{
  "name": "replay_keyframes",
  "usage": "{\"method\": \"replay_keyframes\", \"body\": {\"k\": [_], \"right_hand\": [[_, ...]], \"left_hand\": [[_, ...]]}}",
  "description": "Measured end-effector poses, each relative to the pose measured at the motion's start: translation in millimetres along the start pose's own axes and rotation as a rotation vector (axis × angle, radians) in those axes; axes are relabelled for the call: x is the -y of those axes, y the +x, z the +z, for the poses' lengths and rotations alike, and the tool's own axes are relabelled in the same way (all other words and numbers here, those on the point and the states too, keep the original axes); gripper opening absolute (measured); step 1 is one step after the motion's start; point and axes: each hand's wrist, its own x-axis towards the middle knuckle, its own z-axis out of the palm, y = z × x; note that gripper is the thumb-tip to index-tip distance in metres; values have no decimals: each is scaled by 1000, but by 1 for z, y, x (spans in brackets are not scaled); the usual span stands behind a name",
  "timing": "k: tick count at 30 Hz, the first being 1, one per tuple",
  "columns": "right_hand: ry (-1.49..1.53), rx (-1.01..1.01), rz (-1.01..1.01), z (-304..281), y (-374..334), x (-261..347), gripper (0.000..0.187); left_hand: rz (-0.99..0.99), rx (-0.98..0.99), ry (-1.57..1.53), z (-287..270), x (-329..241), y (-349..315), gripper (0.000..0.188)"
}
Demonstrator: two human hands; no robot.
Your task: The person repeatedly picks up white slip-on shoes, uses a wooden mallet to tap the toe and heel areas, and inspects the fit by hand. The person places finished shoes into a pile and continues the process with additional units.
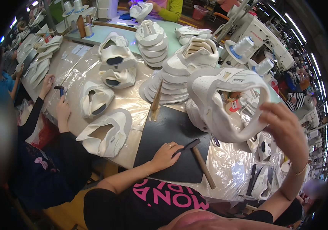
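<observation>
My right hand [282,124] is raised at the right, its fingers closed on the edge of a white shoe upper [206,86]. The upper hangs tilted above the table, its wide opening showing things behind it. On a black mat [164,130], my left hand [166,156] lies low with its fingers curled at the end of a hammer's dark head. That hammer [203,166] rests on the mat, its wooden handle slanting toward me. Beyond my left hand a pointed wooden cone [156,100] stands at the mat's far edge.
Stacked white uppers [167,86] stand behind the mat, with more uppers [104,134] to its left. At the left, a co-worker's hands are by a small hammer [59,88]. A sewing machine [263,38] and thread cones [244,46] stand at the far right.
</observation>
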Motion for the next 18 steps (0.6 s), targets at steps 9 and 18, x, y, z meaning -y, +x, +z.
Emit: {"method": "replay_keyframes", "body": {"k": [9,18], "right_hand": [[227,54,-128,-9,92,-66,23],[-61,-312,-187,78,229,-122,41]], "left_hand": [[110,-23,45,2,8,6,16],[118,7,27,0,10,7,12]]}}
